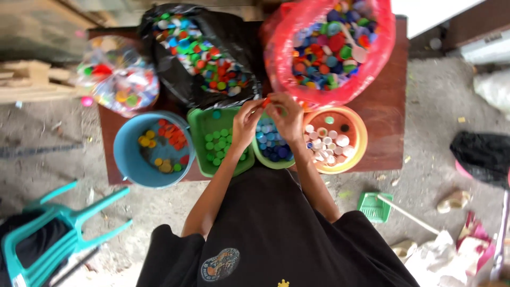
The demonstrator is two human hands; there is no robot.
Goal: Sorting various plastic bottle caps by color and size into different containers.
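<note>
My left hand (246,120) and my right hand (287,114) meet above the bowls, fingertips pinching a small red bottle cap (265,102) between them. Below them sit a green tub (197,127) of green caps, a light green bowl (261,158) of blue caps and an orange bowl (361,133) of white caps. A blue bucket (125,154) at the left holds red, yellow and orange caps. Behind, a black bag (234,37) and a red bag (380,48) are full of mixed coloured caps.
A clear bag (118,77) of caps lies at the brown table's (385,111) far left corner. A teal plastic chair (53,234) stands at the lower left. A green dustpan (374,206), sandals and rags lie on the concrete floor at the right.
</note>
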